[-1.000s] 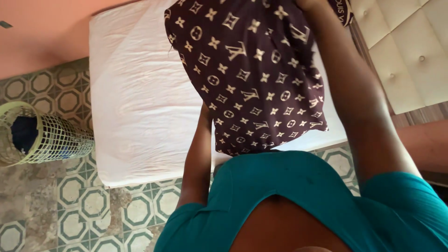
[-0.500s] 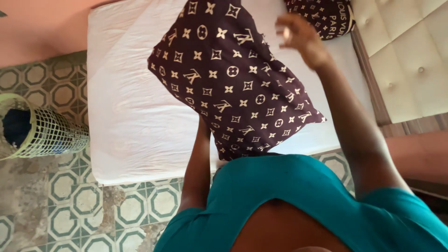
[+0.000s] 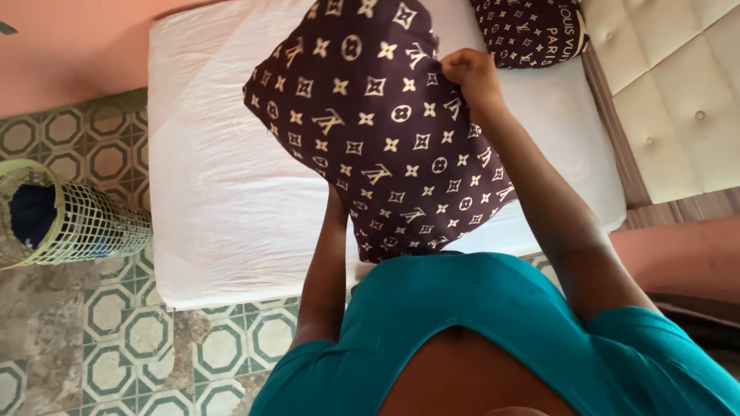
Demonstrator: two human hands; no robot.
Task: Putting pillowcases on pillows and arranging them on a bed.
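Pillow [image 3: 385, 131]: dark brown with a cream pattern, it is held up in the air over the bed [image 3: 231, 192], tilted, its lower corner near the person's chest and its upper edge toward the head of the bed. The right hand [image 3: 469, 75] has its fingers curled tight into a fist, bunching the cover at the pillow's upper right edge; held this way, the weight hangs from the fabric. The left hand is hidden behind the pillow, only its forearm [image 3: 327, 270] rising under the lower part, so whether those fingers grip or merely prop cannot be told; the arm's place suggests it bears the pillow from beneath.

A second pillow [image 3: 532, 31] of the same pattern lies at the bed's top right corner, against the padded headboard [image 3: 678, 100]. The bed's white sheet is wrinkled. Off the bed's left edge, on the tiled floor [image 3: 116, 323], a pale green mesh basket [image 3: 69, 223] lies on its side with dark cloth inside.
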